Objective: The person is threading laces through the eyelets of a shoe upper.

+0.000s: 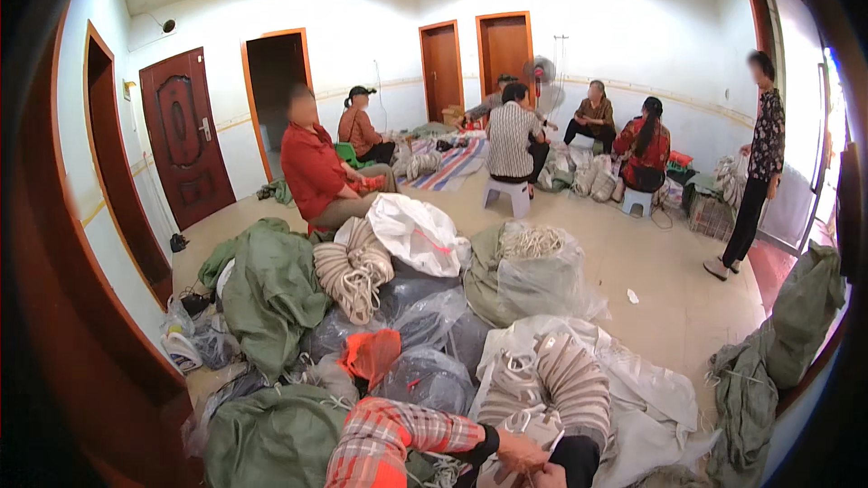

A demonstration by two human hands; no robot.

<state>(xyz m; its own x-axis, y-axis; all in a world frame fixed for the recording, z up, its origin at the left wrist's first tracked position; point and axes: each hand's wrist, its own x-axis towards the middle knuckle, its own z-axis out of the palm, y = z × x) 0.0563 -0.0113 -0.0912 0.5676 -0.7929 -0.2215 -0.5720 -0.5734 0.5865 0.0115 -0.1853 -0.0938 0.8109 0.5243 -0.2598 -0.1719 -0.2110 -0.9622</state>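
My left hand (521, 454) comes in from the lower edge in a red-and-grey plaid sleeve with a dark cuff. Its fingers are bent and pressed together close to my right hand (548, 477), which is partly cut off by the lower edge. Both hands look closed; whatever lies between the fingers is too small to make out. Just above them is a pale, flat, strap-like piece (535, 425). Right beyond it lies a thick bundle of beige-and-grey coiled straps (574, 384), with loose whitish loops (515, 372) at its left side.
White sheeting (651, 398) spreads under the bundle. Ahead are green sacks (271, 298), clear plastic bags (425, 380), an orange bag (371, 357) and another strap bundle (354, 271). A person in red (316, 167) sits beyond; several others sit farther back, and one stands (764, 154) by the doorway.
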